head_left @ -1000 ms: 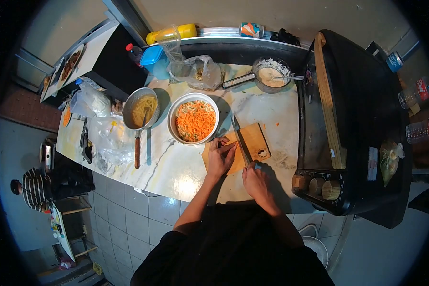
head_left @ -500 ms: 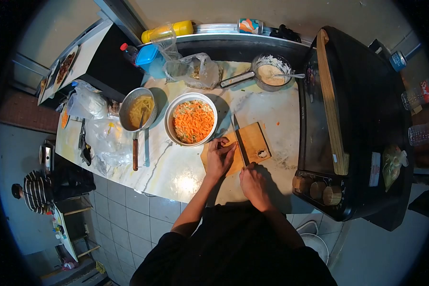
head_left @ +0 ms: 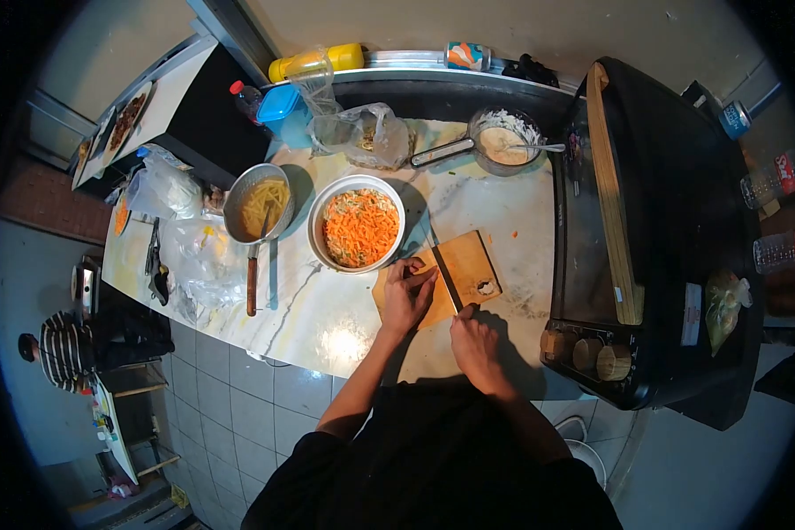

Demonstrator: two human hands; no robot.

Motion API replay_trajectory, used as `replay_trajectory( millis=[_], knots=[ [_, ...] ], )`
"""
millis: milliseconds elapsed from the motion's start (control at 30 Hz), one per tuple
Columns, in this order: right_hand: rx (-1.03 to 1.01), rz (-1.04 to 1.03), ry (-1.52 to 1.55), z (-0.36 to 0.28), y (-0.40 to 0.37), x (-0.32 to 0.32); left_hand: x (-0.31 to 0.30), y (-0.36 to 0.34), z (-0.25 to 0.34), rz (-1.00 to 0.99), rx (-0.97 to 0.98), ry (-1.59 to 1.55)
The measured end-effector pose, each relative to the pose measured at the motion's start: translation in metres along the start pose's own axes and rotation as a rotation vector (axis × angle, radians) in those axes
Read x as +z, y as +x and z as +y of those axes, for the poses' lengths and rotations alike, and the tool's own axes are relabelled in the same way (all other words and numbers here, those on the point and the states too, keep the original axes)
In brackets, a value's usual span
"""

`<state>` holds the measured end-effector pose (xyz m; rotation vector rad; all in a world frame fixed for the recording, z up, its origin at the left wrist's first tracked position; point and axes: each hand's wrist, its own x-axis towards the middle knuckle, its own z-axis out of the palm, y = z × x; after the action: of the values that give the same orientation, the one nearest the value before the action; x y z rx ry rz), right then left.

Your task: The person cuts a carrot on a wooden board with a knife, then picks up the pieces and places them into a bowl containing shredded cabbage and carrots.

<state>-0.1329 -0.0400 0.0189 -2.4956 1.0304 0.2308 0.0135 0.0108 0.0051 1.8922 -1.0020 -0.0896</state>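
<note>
My right hand (head_left: 474, 343) is wrapped round the handle of a kitchen knife (head_left: 447, 281), whose long blade points away from me over a wooden cutting board (head_left: 473, 258). Close to the blade's left side, my left hand (head_left: 405, 294) rests on the board with its fingers bent and drawn together. A small orange bit shows at those fingertips, but I cannot make out what they hold. Just beyond my left hand stands a white bowl (head_left: 316, 240) filled with shredded carrot (head_left: 360, 228) and paler shreds.
Left of the bowl is a pot (head_left: 232, 218) of pale strips in liquid, its wooden handle towards me. A pan (head_left: 526, 165) of batter with a spoon stands at the back. Plastic bags (head_left: 205, 265) lie left; a black oven (head_left: 680, 238) borders the right. A person (head_left: 66, 352) is far left.
My right hand and the knife handle have shifted slightly to the right. My left hand stays at nearly the same spot. The whole view has moved a little.
</note>
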Motion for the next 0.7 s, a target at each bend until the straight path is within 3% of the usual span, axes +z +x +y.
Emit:
replay_trajectory(
  millis=[200,400,467,700],
  knots=[
    [-0.035,-0.048,-0.071,0.013,-0.007,0.002,0.004,-0.002,-0.008,-0.005,-0.014,0.020],
    [0.026,0.015,0.028,0.007,0.001,-0.008,0.003,-0.002,-0.005,0.014,-0.007,-0.006],
    [0.008,-0.083,0.178,0.005,0.003,-0.022,0.001,0.000,0.000,0.021,0.002,-0.013],
    [-0.046,-0.085,0.166,0.003,0.005,-0.011,0.003,0.001,0.000,0.031,0.004,-0.029]
  ],
)
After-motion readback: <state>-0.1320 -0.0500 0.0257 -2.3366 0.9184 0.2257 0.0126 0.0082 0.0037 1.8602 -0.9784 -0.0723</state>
